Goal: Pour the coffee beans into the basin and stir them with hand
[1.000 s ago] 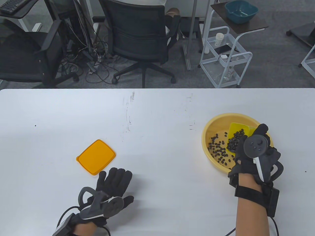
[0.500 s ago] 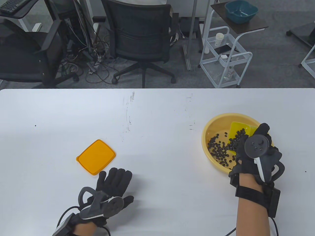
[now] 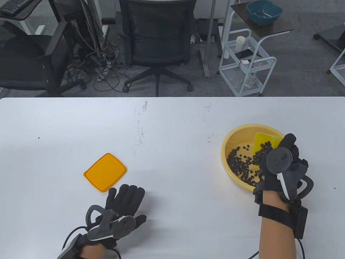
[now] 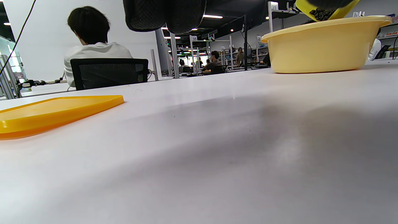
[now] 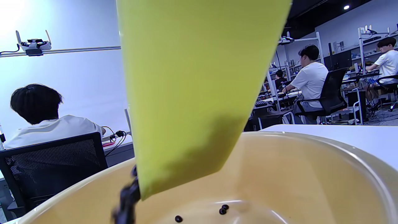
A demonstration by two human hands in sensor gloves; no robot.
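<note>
Coffee beans (image 3: 242,167) lie in the basin (image 3: 226,151), under a tilted container (image 3: 262,140).

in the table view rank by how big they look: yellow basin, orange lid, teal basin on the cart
1. Yellow basin
2. Orange lid
3. Teal basin, though it sits much farther from the camera, so its true size is unsure.

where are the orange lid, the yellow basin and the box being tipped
orange lid (image 3: 105,172), table view, centre of its top face
yellow basin (image 3: 226,147), table view, left rim
yellow-green box (image 3: 261,140), table view, inner wall above the beans
</note>
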